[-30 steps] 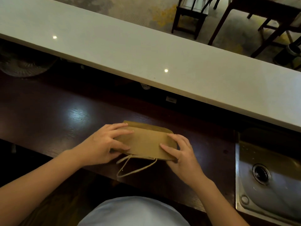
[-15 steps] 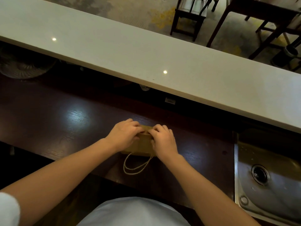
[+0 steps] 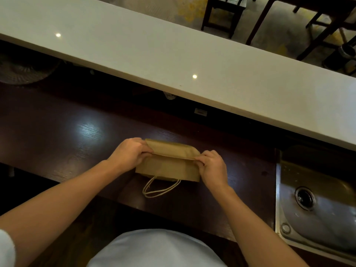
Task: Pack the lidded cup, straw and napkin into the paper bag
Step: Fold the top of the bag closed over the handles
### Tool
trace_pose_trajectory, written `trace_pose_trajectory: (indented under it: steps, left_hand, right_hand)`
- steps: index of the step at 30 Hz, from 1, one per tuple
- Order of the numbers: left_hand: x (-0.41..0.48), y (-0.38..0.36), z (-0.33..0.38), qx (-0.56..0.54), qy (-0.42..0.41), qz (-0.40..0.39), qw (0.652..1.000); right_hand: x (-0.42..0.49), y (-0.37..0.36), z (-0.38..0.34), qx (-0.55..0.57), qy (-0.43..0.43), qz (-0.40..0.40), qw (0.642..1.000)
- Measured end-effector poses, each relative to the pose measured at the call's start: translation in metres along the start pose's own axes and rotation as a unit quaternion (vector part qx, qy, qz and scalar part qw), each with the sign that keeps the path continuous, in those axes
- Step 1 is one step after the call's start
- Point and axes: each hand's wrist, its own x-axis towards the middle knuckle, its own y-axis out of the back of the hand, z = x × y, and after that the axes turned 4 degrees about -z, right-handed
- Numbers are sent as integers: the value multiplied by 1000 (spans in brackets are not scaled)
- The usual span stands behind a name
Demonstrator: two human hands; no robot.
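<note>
A brown paper bag (image 3: 169,166) lies folded flat on the dark wooden counter (image 3: 57,132), its two cord handles (image 3: 161,188) pointing toward me. My left hand (image 3: 129,153) pinches the bag's left end at the fold. My right hand (image 3: 212,166) pinches the right end of the same fold. The far flap is lifted a little off the rest of the bag. No lidded cup, straw or napkin is in view.
A raised white bar top (image 3: 173,54) runs across behind the dark counter. A steel sink (image 3: 316,205) sits at the right. A fan (image 3: 21,70) stands in the shadow at far left. Dark chairs and tables (image 3: 221,14) are beyond the bar.
My hands were together at the middle of the bag's far edge half a second ago. They have slid apart to the two ends, and the far flap has come up.
</note>
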Motion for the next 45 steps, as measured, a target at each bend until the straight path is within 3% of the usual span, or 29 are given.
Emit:
trace_pose_trajectory:
  steps: [4,8,11,15,18,21,23,25,32,34,38,45]
  left_hand:
    - [-12,-10,-12,-41,28,41,998]
    - [-23,-30,-17,-170,139,112,969]
    - [-28,-43,-12,-354,204,96,908]
    - [-26,-66,8,-574,233,124,775]
    - [-16,-64,24,-637,242,170,712]
    - [-11,-34,37,-633,243,156,719]
    - [-7,-3,49,-595,234,149,754]
    - [0,33,66,-571,197,164,780]
    - [60,148,105,-556,65,232,795]
    - [90,169,114,-508,54,251,822]
    - [151,194,122,-468,37,239,850]
    - [221,160,115,-481,91,164,857]
  right_hand:
    - [-7,-10,9,58,-37,2,998]
    - [-13,-19,19,284,-145,-13,948]
    - [-15,-30,21,403,-172,-54,897]
    - [-16,-48,-2,545,-226,-59,805]
    - [-15,-47,-19,552,-237,-40,798]
    - [-14,-25,-35,529,-232,-40,815]
    - [-10,2,-48,507,-220,-18,833]
    - [-7,36,-64,484,-197,18,852]
    - [37,166,-92,436,-115,164,877]
    - [63,192,-92,416,-115,186,883]
    - [112,224,-81,378,-138,196,894]
    - [158,222,-32,345,-226,143,900]
